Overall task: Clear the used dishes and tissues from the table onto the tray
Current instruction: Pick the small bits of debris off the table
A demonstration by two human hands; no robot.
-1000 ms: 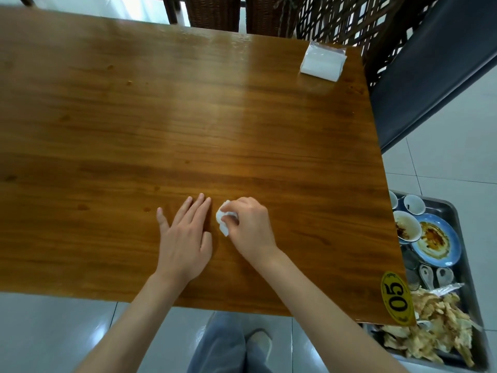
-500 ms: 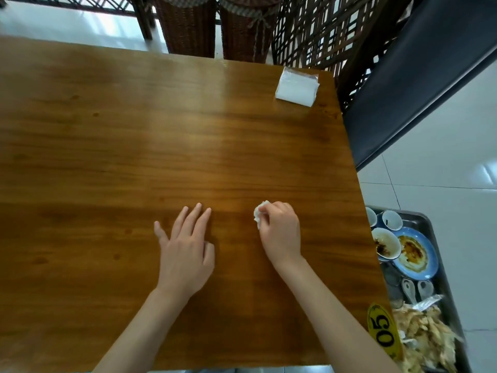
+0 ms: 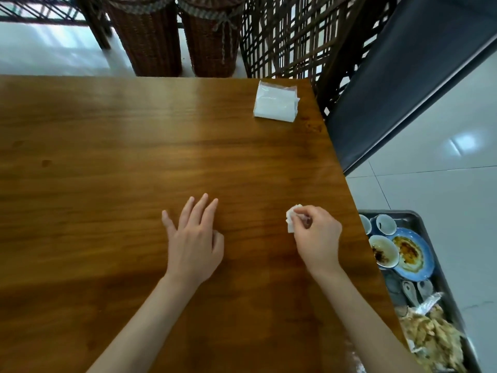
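Note:
My right hand (image 3: 318, 238) pinches a small crumpled white tissue (image 3: 291, 218) just over the wooden table (image 3: 134, 146), near its right edge. My left hand (image 3: 194, 238) lies flat on the table with its fingers spread, a little to the left. Below the table's right edge stands a metal tray (image 3: 415, 217) on the floor. It holds small cups (image 3: 386, 224), a bowl with sauce (image 3: 383, 251), a blue plate (image 3: 412, 255), spoons (image 3: 416, 288) and a heap of food scraps (image 3: 433, 343).
A pack of white napkins (image 3: 275, 101) lies at the table's far right corner. Two wicker chair backs (image 3: 183, 33) and a dark lattice screen (image 3: 290, 36) stand behind the table. A dark panel (image 3: 403, 76) leans at the right, above white floor tiles.
My right hand has carried the tissue rightward across the table, away from my left hand and nearer the tray side. My left hand has stayed flat.

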